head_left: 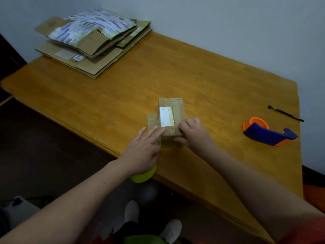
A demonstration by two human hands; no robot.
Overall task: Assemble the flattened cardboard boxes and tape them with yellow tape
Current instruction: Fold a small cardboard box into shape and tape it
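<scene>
Small brown cardboard box w/ a white-and-yellow label on top stands on the orange-brown wooden table, near its front edge. A low flap covered in clear tape sticks out from the box's left side. L hand lies flat w/ straight, spread fingers: fingertips touch the box's near-left corner and the flap, holding nothing. R hand sits on the box's near-right corner, fingers curled over the top edge and thumb down on the near face, so it grips the box. Just in front of the box, under the L wrist at the table's edge, is a yellow-green rounded thing, mostly hidden; can't tell what it is. Well to the right of the box lies a blue-and-orange plastic tape dispenser, and behind that a thin black pen. Far back-left of the box, at the table's corner, a stack of flattened brown cardboard boxes, several w/ white-and-blue printed tape on them. Below the box, past the table edge, white shoes on a dark floor.
</scene>
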